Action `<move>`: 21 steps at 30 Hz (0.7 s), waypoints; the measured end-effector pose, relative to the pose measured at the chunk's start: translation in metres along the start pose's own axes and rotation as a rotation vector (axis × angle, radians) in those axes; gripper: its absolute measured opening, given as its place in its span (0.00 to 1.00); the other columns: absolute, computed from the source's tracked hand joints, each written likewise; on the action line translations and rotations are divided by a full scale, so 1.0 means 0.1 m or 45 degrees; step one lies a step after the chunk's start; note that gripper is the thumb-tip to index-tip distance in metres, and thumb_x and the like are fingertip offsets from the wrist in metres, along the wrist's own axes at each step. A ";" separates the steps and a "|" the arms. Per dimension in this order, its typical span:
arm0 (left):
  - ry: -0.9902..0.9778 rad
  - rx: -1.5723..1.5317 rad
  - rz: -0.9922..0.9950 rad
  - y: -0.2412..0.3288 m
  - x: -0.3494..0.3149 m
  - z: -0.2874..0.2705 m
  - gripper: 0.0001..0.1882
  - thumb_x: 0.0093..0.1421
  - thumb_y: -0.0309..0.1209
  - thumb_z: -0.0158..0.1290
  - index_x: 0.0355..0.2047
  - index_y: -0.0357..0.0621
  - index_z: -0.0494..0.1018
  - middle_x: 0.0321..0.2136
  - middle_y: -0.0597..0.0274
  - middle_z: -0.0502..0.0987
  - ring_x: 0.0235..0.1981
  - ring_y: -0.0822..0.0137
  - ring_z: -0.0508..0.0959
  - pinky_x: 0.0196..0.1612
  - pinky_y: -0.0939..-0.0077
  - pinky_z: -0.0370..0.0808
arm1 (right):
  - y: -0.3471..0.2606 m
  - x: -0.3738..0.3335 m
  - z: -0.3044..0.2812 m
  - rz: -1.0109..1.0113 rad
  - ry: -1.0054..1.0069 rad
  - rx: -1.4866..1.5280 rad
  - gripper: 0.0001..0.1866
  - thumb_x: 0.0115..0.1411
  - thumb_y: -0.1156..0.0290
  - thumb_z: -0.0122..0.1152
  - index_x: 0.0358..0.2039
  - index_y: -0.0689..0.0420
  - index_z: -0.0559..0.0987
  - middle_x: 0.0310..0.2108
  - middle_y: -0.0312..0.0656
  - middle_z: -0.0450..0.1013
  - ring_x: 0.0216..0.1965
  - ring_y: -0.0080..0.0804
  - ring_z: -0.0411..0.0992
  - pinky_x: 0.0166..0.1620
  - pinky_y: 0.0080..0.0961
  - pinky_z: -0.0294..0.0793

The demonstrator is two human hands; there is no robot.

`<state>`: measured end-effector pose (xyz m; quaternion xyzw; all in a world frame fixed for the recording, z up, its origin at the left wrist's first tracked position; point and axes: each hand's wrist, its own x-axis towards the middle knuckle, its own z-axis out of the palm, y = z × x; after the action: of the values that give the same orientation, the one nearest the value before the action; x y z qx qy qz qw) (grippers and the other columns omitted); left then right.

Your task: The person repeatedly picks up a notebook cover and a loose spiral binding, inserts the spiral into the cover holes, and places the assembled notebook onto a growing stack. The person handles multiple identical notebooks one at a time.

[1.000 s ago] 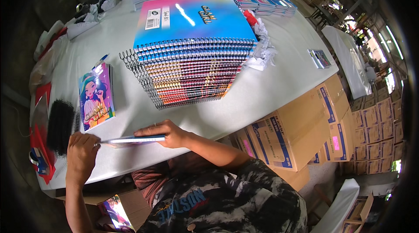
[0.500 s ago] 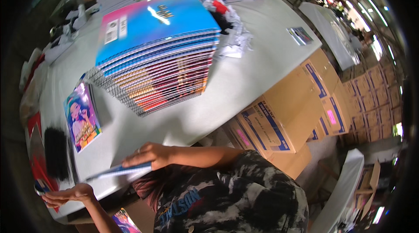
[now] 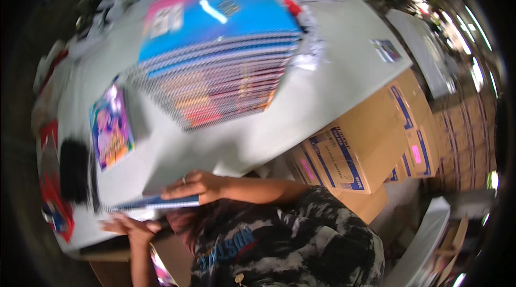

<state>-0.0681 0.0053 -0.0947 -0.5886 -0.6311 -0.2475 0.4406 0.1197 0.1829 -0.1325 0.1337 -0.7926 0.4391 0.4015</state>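
Left hand (image 3: 134, 227) has swung in from farther left to just below the notebook's left end; grip wide, fingers spread, nothing seen in it. Contact: can't tell, blurred. Blue-edged notebook (image 3: 169, 202) is edge-on at the near side of the surface (image 3: 344, 74), long axis roughly left-right, reaching left from the other grip. Right hand (image 3: 198, 186) clamps its right end. Free left end: left hand nearer.

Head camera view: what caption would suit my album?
Right hand holding a notebook at a white table, left hand open close by, notebook stack beyond.
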 end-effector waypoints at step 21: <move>0.009 -0.161 -0.028 0.00 0.12 0.16 0.46 0.53 0.67 0.35 0.53 0.34 0.58 0.52 0.33 0.55 0.55 0.39 0.54 0.57 0.38 0.47 | -0.09 0.21 0.11 0.016 0.031 -0.062 0.18 0.48 0.80 0.58 0.43 0.64 0.76 0.38 0.51 0.75 0.37 0.41 0.76 0.38 0.29 0.77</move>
<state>-0.0710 0.0252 -0.0928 -0.6074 -0.6190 -0.2937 0.4021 0.1059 0.1716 -0.1144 0.1137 -0.7989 0.4237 0.4114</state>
